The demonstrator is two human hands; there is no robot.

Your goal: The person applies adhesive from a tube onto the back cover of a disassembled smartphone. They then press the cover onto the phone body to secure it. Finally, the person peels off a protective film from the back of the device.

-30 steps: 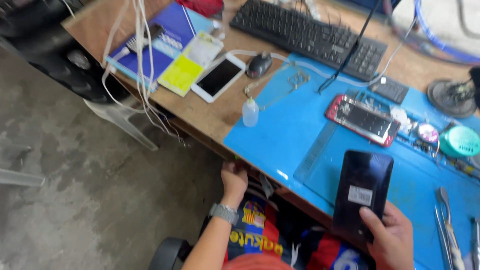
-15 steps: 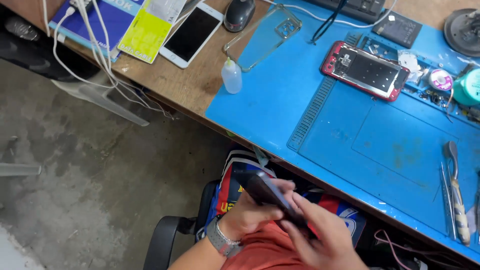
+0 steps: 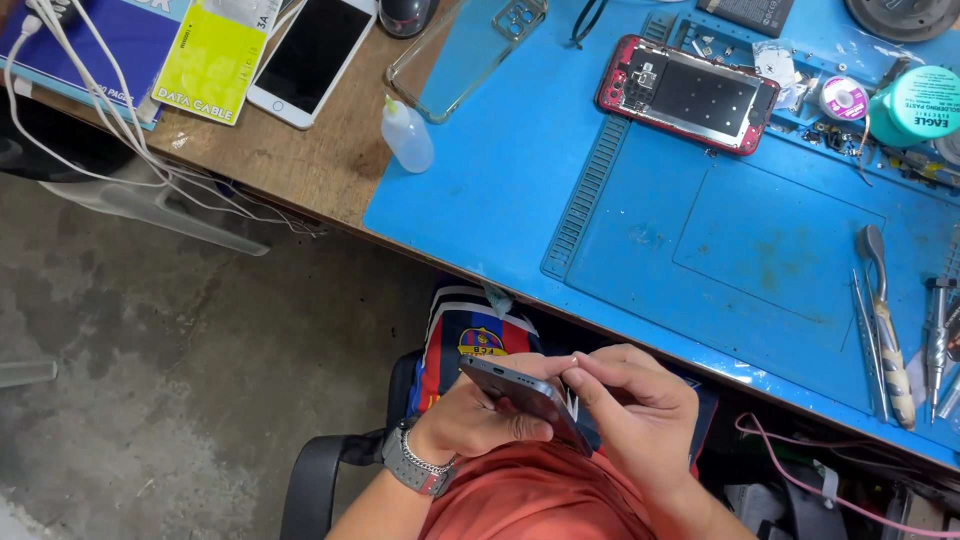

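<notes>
A dark phone (image 3: pixel 522 398) is held edge-on above my lap, below the table edge. My left hand (image 3: pixel 478 420), with a metal watch at the wrist, grips it from underneath. My right hand (image 3: pixel 640 420) rests on its upper face, fingertips at the near edge. On the blue work mat (image 3: pixel 640 230) lies an opened red phone (image 3: pixel 688 94) with its insides showing. A clear phone case (image 3: pixel 466 52) and a small squeeze bottle (image 3: pixel 408 136) sit at the mat's left side.
A white phone (image 3: pixel 312 56), a yellow packet (image 3: pixel 212 58) and white cables (image 3: pixel 100 120) lie on the wooden table at left. Tweezers and screwdrivers (image 3: pixel 892 330) line the mat's right edge. A green tub (image 3: pixel 924 104) stands at far right. Concrete floor lies below left.
The dark phone came down off the mat into my lap, and my left hand joined the right on it. The view tilted down and closer to the table edge.
</notes>
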